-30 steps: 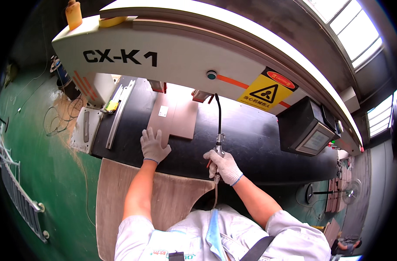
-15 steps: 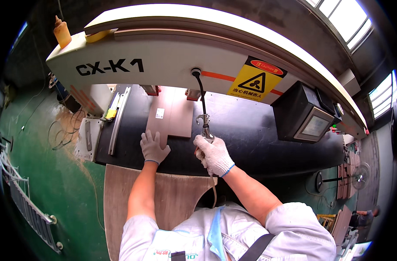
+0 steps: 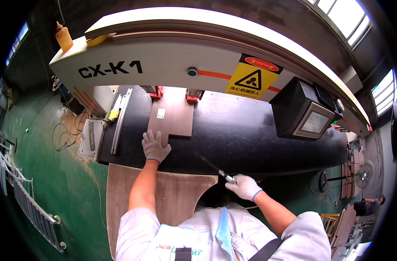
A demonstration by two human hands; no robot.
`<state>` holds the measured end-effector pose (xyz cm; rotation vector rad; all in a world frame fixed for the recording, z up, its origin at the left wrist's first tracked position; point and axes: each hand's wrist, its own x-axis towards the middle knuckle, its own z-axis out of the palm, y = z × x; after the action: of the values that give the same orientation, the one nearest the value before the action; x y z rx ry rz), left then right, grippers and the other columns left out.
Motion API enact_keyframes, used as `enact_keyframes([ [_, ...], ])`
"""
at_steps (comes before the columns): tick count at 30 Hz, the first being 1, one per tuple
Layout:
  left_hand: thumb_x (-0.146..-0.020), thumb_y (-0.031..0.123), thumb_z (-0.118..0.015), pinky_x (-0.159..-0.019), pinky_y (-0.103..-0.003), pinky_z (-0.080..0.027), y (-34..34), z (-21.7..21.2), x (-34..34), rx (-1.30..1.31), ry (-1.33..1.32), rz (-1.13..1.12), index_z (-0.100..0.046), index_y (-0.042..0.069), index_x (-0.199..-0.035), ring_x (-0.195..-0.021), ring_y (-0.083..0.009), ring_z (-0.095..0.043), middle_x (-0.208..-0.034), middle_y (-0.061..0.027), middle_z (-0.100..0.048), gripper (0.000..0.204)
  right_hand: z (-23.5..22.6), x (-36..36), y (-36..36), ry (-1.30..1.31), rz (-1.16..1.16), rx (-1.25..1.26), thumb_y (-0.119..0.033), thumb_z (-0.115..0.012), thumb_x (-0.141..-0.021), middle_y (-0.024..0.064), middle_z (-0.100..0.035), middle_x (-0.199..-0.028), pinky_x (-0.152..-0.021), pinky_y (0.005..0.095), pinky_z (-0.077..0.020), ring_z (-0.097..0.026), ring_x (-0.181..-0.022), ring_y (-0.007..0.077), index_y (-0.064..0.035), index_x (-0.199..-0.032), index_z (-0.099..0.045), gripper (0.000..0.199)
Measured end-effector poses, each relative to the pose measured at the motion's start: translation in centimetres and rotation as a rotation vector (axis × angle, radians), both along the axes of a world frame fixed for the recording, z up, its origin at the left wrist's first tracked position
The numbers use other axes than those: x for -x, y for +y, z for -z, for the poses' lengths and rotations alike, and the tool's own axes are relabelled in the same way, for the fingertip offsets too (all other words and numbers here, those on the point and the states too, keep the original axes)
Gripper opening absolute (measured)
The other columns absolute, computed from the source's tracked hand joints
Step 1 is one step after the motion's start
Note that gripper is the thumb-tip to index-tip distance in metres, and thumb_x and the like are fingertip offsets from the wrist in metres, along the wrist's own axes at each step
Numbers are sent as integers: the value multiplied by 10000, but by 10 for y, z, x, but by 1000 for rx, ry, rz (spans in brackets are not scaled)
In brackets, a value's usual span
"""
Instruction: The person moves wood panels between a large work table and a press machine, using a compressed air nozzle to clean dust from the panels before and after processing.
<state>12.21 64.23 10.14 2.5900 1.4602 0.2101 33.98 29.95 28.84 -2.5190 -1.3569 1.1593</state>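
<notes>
My left hand [image 3: 155, 147], in a white work glove, lies with fingers spread on the near left part of a brown notched panel [image 3: 176, 115]. That panel rests on a black machine table and carries a small white label. Two red clamp feet [image 3: 193, 95] stand at the panel's far part, under the machine beam. My right hand [image 3: 244, 187], gloved too, is closed round an air blow gun [image 3: 227, 176] just off the table's near edge. Its thin dark nozzle points up and left over the table and is blurred.
Across the far side runs a white machine beam [image 3: 163, 71] with a round button [image 3: 192, 71] and a warning sticker. A control screen box [image 3: 309, 117] hangs at right. A metal rail [image 3: 121, 122] lies left of the panel. A curved brown board [image 3: 137, 187] sits nearest me.
My right hand has drawn the blow gun down and right, away from the beam's button. The red clamp feet look slightly lower. My left hand stays on the panel.
</notes>
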Motion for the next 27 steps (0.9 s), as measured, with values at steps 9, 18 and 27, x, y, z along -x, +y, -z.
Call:
enact_keyframes([
  [9,-909,536,-676,-1282,-605,-179,-46,9,2,-58,32,-104,-448,108,-1611,-1575,-493,-216,-1711,-247,-283,853,30,-18,-151,248,746,6,-439,-674,-967,8,-613,-689,-612,333,-468,-569,-617,142,-75,-757,-656,420],
  [18,-973,512,-585,-1311,-597,-119,-252,31,114,9,-28,-184,-478,18,-1581,-1595,-442,-253,-1688,-228,-381,790,56,-25,-216,-29,-296,211,-684,-619,-950,221,-773,-1042,-883,478,-566,-733,-1009,427,-91,-1061,-786,626],
  [27,-1025,484,-551,-1327,-556,-139,-612,25,278,61,31,-800,-431,51,-1618,-1621,-375,-226,-1719,-178,-341,744,122,69,-260,112,-813,48,-594,-748,-892,231,-770,-930,-826,469,-580,-746,-927,422,-26,-967,-776,574],
])
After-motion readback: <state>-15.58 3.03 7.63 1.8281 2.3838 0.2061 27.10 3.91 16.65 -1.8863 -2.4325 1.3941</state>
